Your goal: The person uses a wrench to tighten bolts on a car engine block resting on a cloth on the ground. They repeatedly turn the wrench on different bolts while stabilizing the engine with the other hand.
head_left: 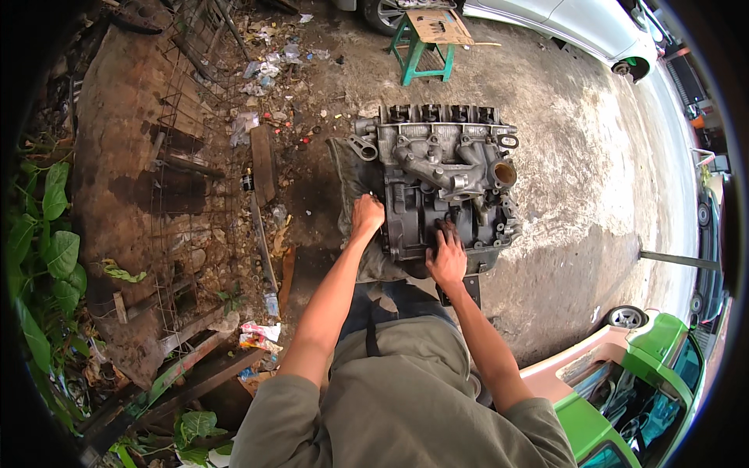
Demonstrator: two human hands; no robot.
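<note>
A grey metal engine block (406, 204) sits before me, with a cast intake manifold (422, 161) bolted across it and the cylinder head (445, 131) along its far side. Closed in a fist, my left hand (368, 214) is at the block's left edge; whatever its fingers hold, if anything, is hidden. My right hand (447, 253) lies on the near side of the block, its blackened fingers stretched forward over the metal. A dark, stained cloth (344, 162) shows beneath the engine's left side.
A green stool (427, 64) with a cardboard-covered top holds small dark parts beyond the engine. Litter (269, 69), planks (263, 165) and wire mesh (175, 156) lie leftward. A silver car (538, 15) stands at the back, a green vehicle (659, 343) at the near right.
</note>
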